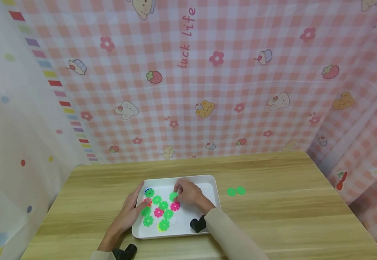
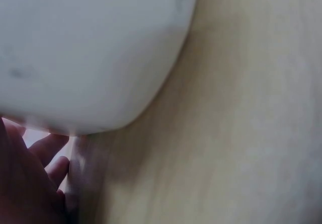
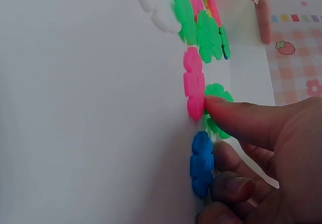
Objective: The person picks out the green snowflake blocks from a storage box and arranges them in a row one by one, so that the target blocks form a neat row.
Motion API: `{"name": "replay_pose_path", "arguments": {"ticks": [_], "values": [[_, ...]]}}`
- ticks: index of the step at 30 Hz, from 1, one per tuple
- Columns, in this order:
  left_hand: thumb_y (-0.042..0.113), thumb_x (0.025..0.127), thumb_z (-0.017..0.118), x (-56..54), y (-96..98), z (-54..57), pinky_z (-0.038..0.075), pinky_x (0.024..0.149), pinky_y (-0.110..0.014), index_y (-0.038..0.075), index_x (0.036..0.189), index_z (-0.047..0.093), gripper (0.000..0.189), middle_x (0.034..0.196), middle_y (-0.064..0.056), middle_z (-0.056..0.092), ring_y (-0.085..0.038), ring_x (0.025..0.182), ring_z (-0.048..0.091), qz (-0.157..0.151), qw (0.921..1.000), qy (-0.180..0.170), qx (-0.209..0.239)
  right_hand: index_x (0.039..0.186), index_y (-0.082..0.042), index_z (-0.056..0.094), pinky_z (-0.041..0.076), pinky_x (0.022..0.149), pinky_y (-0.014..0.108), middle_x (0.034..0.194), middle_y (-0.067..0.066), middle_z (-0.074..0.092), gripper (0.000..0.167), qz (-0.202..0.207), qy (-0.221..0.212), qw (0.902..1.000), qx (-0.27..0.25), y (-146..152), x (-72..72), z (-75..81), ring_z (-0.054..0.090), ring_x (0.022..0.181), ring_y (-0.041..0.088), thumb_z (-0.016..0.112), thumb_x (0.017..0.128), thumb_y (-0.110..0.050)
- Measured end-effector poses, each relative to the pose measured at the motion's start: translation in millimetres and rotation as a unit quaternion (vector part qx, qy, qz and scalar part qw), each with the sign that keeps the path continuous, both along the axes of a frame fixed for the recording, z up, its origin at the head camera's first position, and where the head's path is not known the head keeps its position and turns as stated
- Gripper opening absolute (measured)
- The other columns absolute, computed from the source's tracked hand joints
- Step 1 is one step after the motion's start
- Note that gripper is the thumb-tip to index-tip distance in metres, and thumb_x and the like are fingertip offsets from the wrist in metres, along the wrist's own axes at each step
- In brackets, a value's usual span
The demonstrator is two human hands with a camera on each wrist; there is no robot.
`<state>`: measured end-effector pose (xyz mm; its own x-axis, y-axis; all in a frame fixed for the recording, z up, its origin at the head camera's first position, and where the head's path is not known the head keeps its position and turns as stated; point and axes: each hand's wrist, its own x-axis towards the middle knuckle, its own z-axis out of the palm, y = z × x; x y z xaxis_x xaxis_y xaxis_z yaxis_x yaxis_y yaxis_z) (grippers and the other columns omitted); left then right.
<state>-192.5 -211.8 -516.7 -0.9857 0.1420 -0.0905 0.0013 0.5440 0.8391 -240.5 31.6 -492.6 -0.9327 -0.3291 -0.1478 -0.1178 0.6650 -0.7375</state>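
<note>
A shallow white tray (image 1: pixel 193 228) lies on the table, holding several flower-shaped plastic discs. My left hand (image 1: pixel 128 213) grips its left rim, thumb inside over a red disc (image 1: pixel 148 202) and fingers along the outer wall. In the left wrist view those curled fingers (image 2: pixel 49 148) touch the tray's side. Inside the tray, my right hand (image 1: pixel 189 192) pinches a green disc (image 3: pixel 220 91) between thumb and finger. A pink disc (image 3: pixel 193 83) lies against the thumb tip. Beside the curled fingers is a blue disc (image 3: pixel 202 163), covered by the hand in the head view.
Two green discs (image 1: pixel 236 191) lie on the wooden table (image 1: pixel 273 209) right of the tray. A whitish disc (image 3: pixel 157 6) sits among the coloured ones. Black wrist devices (image 1: pixel 198 224) are on both arms. A checked curtain (image 1: pixel 191 90) hangs behind the table.
</note>
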Motion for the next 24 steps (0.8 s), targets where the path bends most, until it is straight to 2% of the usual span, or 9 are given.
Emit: {"name": "replay_pose_path", "arguments": {"ticks": [16,24], "values": [[0.026,0.101,0.056,-0.4,-0.4,-0.5,0.009,0.114,-0.067,0.020,0.160,0.015,0.073,0.161,-0.018,0.020,-0.039,0.145,0.013,-0.001,1.0000,0.004,0.006,0.089,-0.012,0.062,0.042,0.065,0.029,0.080,0.002,0.057,0.015,0.002,-0.035,0.9977,-0.059,6.8,-0.2,4.1,0.052,0.072,0.017,0.075,0.086,-0.004],[0.026,0.101,0.056,-0.2,-0.7,0.1,0.008,0.114,-0.067,0.023,0.160,0.014,0.073,0.162,-0.016,0.018,-0.038,0.147,0.012,0.000,1.0000,-0.002,0.010,0.092,-0.014,0.064,0.045,0.065,0.029,0.084,0.001,0.060,0.012,0.028,-0.021,0.9982,-0.049,22.5,3.6,23.4,0.054,0.075,0.017,0.075,0.087,-0.010]]}}
